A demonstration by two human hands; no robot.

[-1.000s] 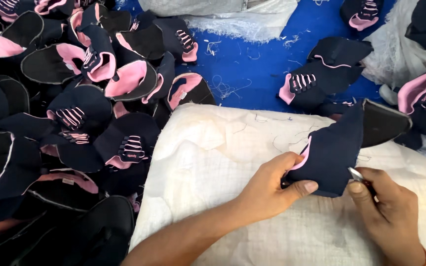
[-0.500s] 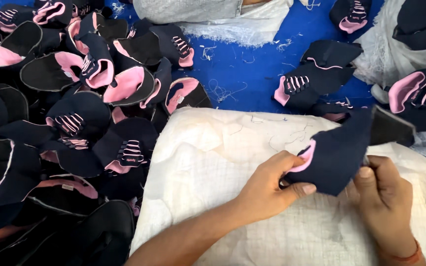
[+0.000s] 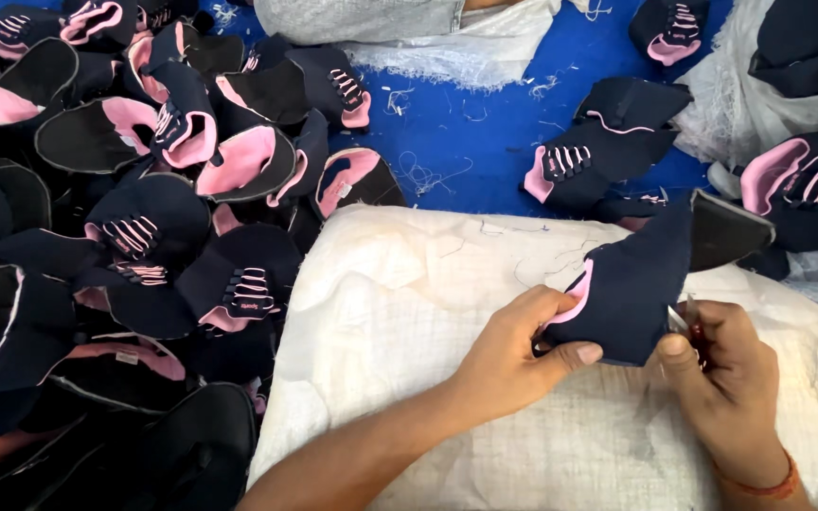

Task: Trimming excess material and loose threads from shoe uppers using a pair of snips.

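Gripping a dark navy shoe upper (image 3: 631, 293) with a pink lining edge, the left hand (image 3: 523, 345) pinches its lower left corner, thumb under and fingers curled over the pink rim. The right hand (image 3: 726, 383) closes on a small metal tool (image 3: 688, 317) and presses it against the upper's right edge; its fingers are clenched round the tool. The upper sits above a white woven sack (image 3: 409, 312) that covers the lower middle of the view, near its right side.

No readable package or sign matters here; the sack is plain, off-white and creased. A small pale label (image 3: 127, 358) shows on a pink lining in the heap at left. That heap of navy and pink uppers (image 3: 144, 237) crowds the sack's left edge. Beyond the sack lies a blue sheet (image 3: 466, 142) strewn with thread scraps, with 1 laced upper (image 3: 598, 156) lying on it. At top, a grey and white cloth bundle (image 3: 409, 28) rests on the blue sheet. More uppers on pale plastic (image 3: 788, 104) sit at the right.

Compared with 0.5 s ago, the upper has tilted slightly and the right hand has shifted up to its edge, with the tool tip now visible.
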